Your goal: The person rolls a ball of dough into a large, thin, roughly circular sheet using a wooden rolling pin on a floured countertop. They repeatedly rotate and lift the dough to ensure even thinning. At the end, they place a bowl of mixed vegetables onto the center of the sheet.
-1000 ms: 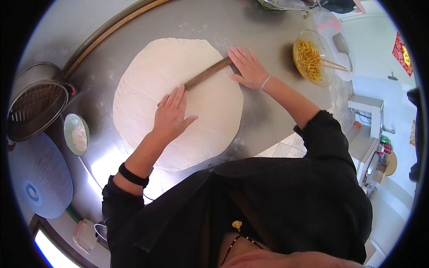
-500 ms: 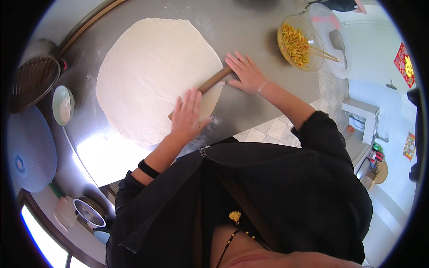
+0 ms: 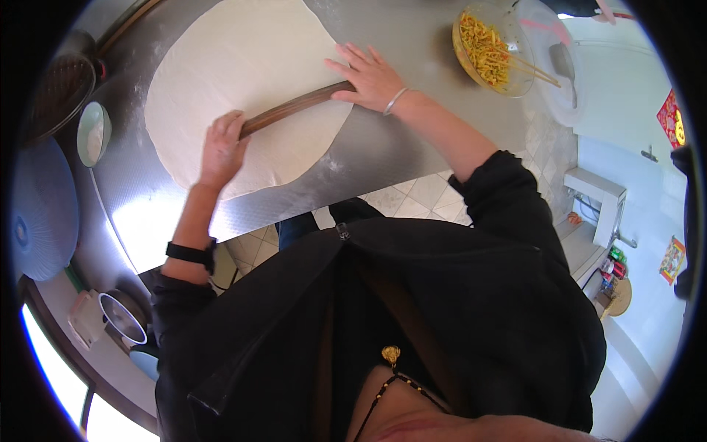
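1. The grey metal surface [image 3: 471,125] shines white at its near left; pale tiles cover the floor [image 3: 423,197] beyond its near edge.
2. Far right, a glass bowl [image 3: 521,48] holds yellow shreds [image 3: 482,51] and chopsticks [image 3: 534,70]; a pale green bowl [image 3: 107,125] sits at left.
3. The dough [image 3: 199,88] lies left of centre on the surface: broad, thin, cream-white, roundish.
4. The pin [image 3: 291,109], brown and slim, slants across the dough's right part.
5. The left hand [image 3: 221,151] has its fingers clamped around the pin's left end; the right hand [image 3: 372,79], fingers spread apart, is at its right end.
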{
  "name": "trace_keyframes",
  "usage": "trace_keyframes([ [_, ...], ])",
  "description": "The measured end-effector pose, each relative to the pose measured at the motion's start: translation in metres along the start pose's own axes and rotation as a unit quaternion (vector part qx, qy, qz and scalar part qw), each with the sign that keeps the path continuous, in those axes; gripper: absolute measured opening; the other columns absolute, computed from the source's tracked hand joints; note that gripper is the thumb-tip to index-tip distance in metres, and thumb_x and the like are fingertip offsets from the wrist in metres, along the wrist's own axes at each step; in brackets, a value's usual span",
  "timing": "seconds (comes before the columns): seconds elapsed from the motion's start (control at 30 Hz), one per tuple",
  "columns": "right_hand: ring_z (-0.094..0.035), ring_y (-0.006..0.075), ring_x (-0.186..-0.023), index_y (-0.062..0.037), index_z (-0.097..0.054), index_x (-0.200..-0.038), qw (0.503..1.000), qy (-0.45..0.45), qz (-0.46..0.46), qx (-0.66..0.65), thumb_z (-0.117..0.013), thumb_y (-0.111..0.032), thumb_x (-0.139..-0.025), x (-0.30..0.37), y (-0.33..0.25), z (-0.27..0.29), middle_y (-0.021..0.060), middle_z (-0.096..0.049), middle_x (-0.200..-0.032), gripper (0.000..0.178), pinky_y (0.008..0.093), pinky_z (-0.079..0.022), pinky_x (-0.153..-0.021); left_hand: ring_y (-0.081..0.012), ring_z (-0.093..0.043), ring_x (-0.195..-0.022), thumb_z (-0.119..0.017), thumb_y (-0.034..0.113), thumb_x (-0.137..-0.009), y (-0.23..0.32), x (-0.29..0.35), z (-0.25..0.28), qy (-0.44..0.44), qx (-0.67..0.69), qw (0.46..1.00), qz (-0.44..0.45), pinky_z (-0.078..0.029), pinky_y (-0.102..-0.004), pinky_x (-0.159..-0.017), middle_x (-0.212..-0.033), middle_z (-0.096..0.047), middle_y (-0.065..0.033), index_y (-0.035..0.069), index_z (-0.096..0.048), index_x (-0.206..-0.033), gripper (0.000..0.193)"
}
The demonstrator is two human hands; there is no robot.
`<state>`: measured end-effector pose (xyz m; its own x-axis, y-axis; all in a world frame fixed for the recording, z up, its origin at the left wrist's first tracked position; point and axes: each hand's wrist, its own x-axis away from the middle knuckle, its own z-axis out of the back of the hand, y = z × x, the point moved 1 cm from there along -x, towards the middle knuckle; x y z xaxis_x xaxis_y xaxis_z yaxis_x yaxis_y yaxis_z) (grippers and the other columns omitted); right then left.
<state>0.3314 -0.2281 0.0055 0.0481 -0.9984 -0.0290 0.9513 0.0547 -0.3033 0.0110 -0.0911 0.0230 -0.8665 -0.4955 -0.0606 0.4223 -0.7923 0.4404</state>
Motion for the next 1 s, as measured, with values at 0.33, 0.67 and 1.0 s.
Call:
trace_keyframes([
  [0.33,-0.023,0.034,-0.142,-0.0009,-0.033,-0.143,0.998,-0.008,-0.066,0.016,-0.049,-0.058,-0.089,0.054,-0.07,-0.028,0.0199,-0.029,-0.151,0.081,0.0499,-0.017,-0.116,-0.0327,-0.022,-0.144,-0.049,0.052,-0.093,0.026,0.007,-0.031,0.005,-0.211,0.968,0.137,-0.019,-0.0572,-0.113,-0.155,-0.024,-0.0145,0.014,-0.028,-0.15,0.071],
  [0.67,-0.025,0.038,-0.14,-0.0089,-0.031,-0.147,0.99,0.048,-0.103,0.082,-0.052,-0.055,-0.089,0.042,-0.081,-0.012,0.0222,-0.028,-0.151,0.077,0.0581,-0.021,-0.111,-0.0324,-0.024,-0.143,-0.051,0.047,-0.093,0.037,0.016,-0.01,0.079,-0.21,0.966,0.128,-0.02,-0.058,-0.113,-0.155,-0.026,-0.0139,0.022,-0.033,-0.148,0.064],
  [1.0,-0.036,0.0401,-0.132,-0.005,-0.045,-0.135,0.997,0.01,-0.019,-0.08,-0.069,-0.024,-0.081,0.165,-0.151,-0.04,0.0217,-0.038,-0.142,0.062,0.053,-0.035,-0.105,-0.0333,-0.044,-0.125,-0.069,0.017,-0.079,0.065,0.169,-0.032,-0.047,-0.066,0.993,0.091,-0.034,-0.0498,-0.103,-0.138,-0.045,-0.0145,0.009,-0.051,-0.133,0.058],
])
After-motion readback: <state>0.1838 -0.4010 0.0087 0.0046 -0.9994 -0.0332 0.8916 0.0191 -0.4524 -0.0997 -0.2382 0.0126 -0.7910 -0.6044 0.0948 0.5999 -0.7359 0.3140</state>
